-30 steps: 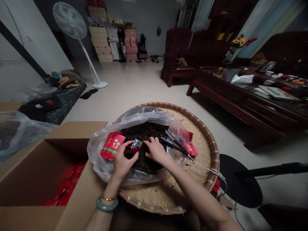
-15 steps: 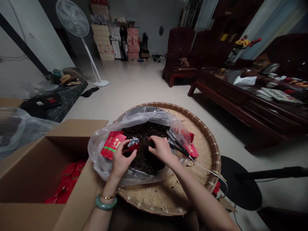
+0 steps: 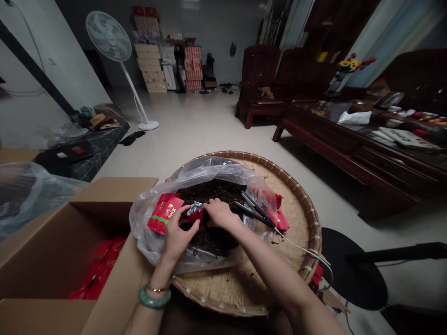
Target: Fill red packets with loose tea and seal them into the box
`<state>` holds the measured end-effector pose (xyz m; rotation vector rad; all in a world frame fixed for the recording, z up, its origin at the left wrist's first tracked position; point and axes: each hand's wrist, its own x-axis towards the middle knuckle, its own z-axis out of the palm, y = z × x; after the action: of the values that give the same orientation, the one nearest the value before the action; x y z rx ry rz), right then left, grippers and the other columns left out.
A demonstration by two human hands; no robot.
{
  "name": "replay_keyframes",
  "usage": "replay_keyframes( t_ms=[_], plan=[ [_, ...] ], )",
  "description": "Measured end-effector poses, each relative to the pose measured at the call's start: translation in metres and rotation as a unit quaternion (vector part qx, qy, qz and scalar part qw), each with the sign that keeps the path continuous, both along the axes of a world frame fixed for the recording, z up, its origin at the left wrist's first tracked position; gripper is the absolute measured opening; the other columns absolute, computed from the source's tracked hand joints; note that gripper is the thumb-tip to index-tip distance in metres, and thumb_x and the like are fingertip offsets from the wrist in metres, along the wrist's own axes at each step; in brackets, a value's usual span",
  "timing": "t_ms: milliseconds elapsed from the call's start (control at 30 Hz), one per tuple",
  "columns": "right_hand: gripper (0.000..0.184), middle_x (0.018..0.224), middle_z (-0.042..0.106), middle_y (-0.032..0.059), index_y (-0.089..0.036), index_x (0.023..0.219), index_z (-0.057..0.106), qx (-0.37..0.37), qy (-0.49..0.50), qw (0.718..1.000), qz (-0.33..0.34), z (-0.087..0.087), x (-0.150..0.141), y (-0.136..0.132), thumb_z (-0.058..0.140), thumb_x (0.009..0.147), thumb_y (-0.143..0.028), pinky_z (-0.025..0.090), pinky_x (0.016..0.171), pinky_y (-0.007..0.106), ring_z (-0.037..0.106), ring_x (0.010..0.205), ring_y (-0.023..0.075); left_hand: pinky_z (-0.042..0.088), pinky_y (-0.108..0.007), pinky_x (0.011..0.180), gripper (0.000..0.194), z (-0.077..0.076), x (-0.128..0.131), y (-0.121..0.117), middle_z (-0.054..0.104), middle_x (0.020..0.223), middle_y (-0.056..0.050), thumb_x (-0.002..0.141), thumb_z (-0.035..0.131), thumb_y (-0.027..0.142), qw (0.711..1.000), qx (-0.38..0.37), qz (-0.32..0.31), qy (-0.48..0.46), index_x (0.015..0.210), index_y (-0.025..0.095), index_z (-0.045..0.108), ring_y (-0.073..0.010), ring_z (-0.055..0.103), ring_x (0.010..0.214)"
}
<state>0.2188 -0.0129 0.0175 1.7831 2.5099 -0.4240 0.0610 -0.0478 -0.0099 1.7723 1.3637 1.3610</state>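
Note:
My left hand [image 3: 177, 234] grips a small red packet [image 3: 195, 212] by its sides, its silver-lined mouth facing up. Close beside that mouth is my right hand [image 3: 220, 214], fingers bent together above the dark loose tea leaves [image 3: 209, 241]; what they hold, if anything, is hidden. The leaves lie in a large clear plastic bag [image 3: 146, 249] on a round woven bamboo tray [image 3: 244, 288]. Flat red packets [image 3: 164, 213] with gold lettering and a green band rest on the bag's left side. To the right lies a black hair straightener [image 3: 256, 211] with a white cord.
An open cardboard box [image 3: 115, 284] at the left holds several red packets [image 3: 101, 265]. More red packets [image 3: 282, 219] lie at the tray's right. A black round stand base [image 3: 352, 274] is on the floor at right. Beyond are a wooden table [image 3: 349, 153] and a white fan [image 3: 148, 125].
My right hand rose slightly from the tea leaves with fingers pinched, then moved left to the packet's mouth. My left hand keeps the packet in nearly the same place. The view shifted slightly.

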Motion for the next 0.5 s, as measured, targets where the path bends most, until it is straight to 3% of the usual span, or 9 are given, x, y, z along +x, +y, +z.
replay_keyframes(
  t_ms=[200,367,500],
  plan=[
    [0.048,0.108,0.062,0.0119,-0.02,0.104,0.063,0.006,0.04,0.999,0.001,-0.005,0.004,-0.001,0.077,0.059,-0.024,0.043,0.085,0.042,0.054,0.104,0.0306,0.059,-0.034,0.075,0.038,0.0,0.003,0.0,0.065,0.104,-0.007,0.072,0.067,0.028,1.0,0.001,-0.001,0.001,0.107,0.017,0.059,-0.02,0.065,0.089],
    [0.032,0.096,0.066,0.0068,-0.02,0.097,0.064,0.028,0.142,0.989,-0.034,-0.005,0.014,-0.002,0.068,0.065,-0.02,0.043,0.079,0.034,0.06,0.092,0.0236,0.058,-0.034,0.078,0.037,0.001,0.001,-0.001,0.065,0.105,-0.007,0.072,0.066,0.028,1.0,-0.005,0.002,-0.003,0.107,0.017,0.058,-0.0201,0.064,0.091],
    [0.025,0.095,0.066,0.0026,-0.019,0.098,0.061,0.049,0.258,0.962,-0.073,-0.006,0.025,-0.004,0.058,0.073,-0.019,0.045,0.076,0.027,0.06,0.086,0.0162,0.058,-0.034,0.078,0.038,0.001,-0.002,-0.001,0.064,0.105,-0.008,0.072,0.066,0.03,1.0,-0.009,0.012,-0.012,0.107,0.016,0.058,-0.0201,0.065,0.089]
  ],
)
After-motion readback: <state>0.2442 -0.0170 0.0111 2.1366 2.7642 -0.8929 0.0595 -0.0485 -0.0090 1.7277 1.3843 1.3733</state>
